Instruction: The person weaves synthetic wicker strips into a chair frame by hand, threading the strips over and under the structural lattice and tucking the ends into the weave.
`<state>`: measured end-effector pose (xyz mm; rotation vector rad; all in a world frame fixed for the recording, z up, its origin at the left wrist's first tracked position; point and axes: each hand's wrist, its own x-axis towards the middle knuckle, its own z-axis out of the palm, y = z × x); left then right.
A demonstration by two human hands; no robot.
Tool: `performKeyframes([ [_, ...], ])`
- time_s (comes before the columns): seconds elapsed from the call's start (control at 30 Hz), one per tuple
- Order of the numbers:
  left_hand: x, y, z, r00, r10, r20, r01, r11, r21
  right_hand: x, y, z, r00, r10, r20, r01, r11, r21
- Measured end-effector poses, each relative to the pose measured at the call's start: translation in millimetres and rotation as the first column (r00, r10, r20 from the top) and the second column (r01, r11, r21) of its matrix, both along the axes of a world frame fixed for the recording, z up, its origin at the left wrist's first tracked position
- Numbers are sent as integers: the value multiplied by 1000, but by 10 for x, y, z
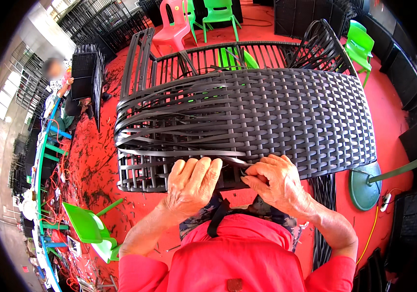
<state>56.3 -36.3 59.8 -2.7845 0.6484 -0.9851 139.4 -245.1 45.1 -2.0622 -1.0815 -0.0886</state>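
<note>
In front of me lies a large furniture frame, its right part covered by a dark grey wicker weave (pixel 296 121) of flat plastic strips. Over the left part, loose plastic strips (pixel 169 129) fan out across bare bars. My right hand (pixel 279 184) is closed in a pinch at the weave's near edge, on the end of a dark strip (pixel 235 160). Left of it, my left hand (pixel 194 184) curls its fingers over the frame's near side. Its fingertips are hidden, so what they hold does not show.
Green chairs (pixel 218 13) and a pink chair (pixel 172 27) stand beyond the frame. A green chair (pixel 84 226) is at the near left, a round green base (pixel 365 187) at the right. Strip scraps litter the red floor. Far left, a person (pixel 62 82) is beside a black panel (pixel 84 75).
</note>
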Motion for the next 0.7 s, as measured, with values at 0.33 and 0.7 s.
performKeyframes([
  [0.33, -81, -13, 129, 871, -135, -473, -229, 739, -634, -114, 60, -98, 991, -133, 28, 129, 983, 132],
  [0.7, 58, -7, 173, 819, -208, -535, -217, 751, -623, -172, 37, -163, 971, -152, 183, 133, 985, 112],
])
